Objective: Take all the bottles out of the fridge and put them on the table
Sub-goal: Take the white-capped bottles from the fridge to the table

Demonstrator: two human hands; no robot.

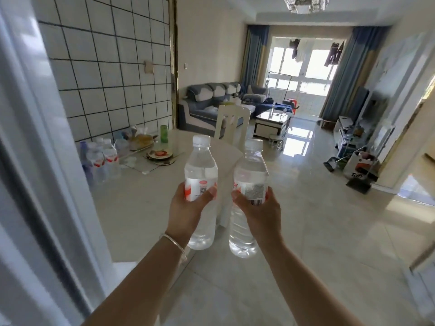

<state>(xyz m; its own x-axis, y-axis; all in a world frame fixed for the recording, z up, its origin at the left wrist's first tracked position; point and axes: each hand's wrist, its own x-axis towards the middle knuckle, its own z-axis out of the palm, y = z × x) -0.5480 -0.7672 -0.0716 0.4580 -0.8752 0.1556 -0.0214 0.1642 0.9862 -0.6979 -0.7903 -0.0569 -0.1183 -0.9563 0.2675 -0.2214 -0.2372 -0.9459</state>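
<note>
My left hand (pixel 188 208) grips a clear water bottle (pixel 200 165) with a white cap and a red-and-white label, held upright in front of me. My right hand (pixel 261 212) grips a second bottle (pixel 250 170) of the same kind, just to the right of the first. Both bottles hang in the air above the near end of the pale table (pixel 141 196). Several more water bottles (pixel 101 161) stand grouped at the table's left side against the tiled wall. The fridge's grey-white edge (pixel 35 172) fills the left of the view, blurred.
On the table behind the bottles lie a plate (pixel 160 154), food packets and a green cup (pixel 164 134). A white chair (pixel 231 124) stands at the far end. Beyond are a sofa, a coffee table and open tiled floor to the right.
</note>
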